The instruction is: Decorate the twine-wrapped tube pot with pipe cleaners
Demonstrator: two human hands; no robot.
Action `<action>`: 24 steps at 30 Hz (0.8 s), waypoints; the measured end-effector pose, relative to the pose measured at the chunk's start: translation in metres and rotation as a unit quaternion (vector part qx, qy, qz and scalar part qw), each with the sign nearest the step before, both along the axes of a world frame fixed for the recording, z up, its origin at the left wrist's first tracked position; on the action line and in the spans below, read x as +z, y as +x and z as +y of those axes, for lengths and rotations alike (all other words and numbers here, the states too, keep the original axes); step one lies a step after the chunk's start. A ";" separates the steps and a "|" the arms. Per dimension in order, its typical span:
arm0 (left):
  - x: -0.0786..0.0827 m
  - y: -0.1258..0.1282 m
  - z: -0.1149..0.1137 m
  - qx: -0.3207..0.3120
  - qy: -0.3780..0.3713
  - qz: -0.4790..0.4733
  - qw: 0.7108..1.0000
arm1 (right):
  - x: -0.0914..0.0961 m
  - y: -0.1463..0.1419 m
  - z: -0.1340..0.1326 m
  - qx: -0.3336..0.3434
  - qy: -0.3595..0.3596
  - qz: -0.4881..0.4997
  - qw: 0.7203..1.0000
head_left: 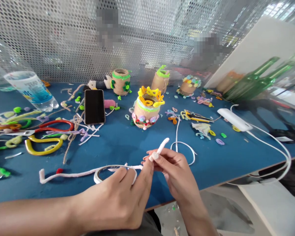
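Now pinching a white fuzzy pipe cleaner [163, 145] in the clenched fingers [162, 160] of the right hand [177, 173], in front of the twine-wrapped jar with the yellow pipe-cleaner crown [147, 109], with the short free end poking up and away past the fingertips. Pressing the forefinger tip of the left hand [118, 200] against the same stem right beside the right thumb; not possible to tell whether the left fingers are gripping it or merely touching. Trailing the long rest of the stem leftward along the blue counter [123, 141], to the front-left of the jar, ending in a small bent hook. Hovering the left palm over a flat roll of white tape [98, 177], lying in front of the jar and partly hidden under the thumb. Leaving untouched a black smartphone [94, 106] lying face up just left of the jar, red-handled scissors [55, 125] farther left of the jar, a clear plastic water bottle [31, 90] far left of the jar, and a white oblong charger block [234, 119] with its cable off to the right of the jar, all resting on the counter.
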State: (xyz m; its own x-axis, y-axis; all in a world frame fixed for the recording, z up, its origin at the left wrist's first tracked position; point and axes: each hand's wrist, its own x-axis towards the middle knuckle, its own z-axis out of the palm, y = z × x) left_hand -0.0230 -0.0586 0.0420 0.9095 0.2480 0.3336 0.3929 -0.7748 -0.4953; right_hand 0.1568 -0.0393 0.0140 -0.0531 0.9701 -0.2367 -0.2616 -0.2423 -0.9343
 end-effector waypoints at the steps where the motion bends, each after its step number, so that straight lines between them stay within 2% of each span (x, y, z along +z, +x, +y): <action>1: 0.000 0.000 -0.001 0.004 0.004 -0.005 1.000 | 0.000 0.000 0.000 -0.014 0.005 -0.007 1.000; 5: 0.001 -0.002 -0.006 0.020 0.013 -0.040 0.999 | 0.000 0.000 0.000 -0.051 0.019 -0.045 0.997; 11: 0.000 -0.002 -0.012 0.046 -0.006 -0.036 0.998 | 0.002 0.001 -0.001 -0.105 0.051 -0.094 0.989; 19: -0.006 0.001 -0.007 0.075 -0.010 -0.052 0.996 | 0.006 -0.001 -0.005 -0.102 0.051 -0.096 0.989; 24: -0.005 0.003 -0.007 0.086 -0.040 -0.040 0.995 | 0.005 0.001 -0.006 -0.088 0.051 -0.095 0.990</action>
State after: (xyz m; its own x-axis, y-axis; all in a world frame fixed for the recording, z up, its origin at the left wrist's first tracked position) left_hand -0.0198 -0.0657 0.0367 0.8226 0.4260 0.3766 0.5588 -0.7284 -0.3965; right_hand 0.1578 -0.0449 0.0190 0.1558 0.9797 -0.1259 -0.1088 -0.1096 -0.9880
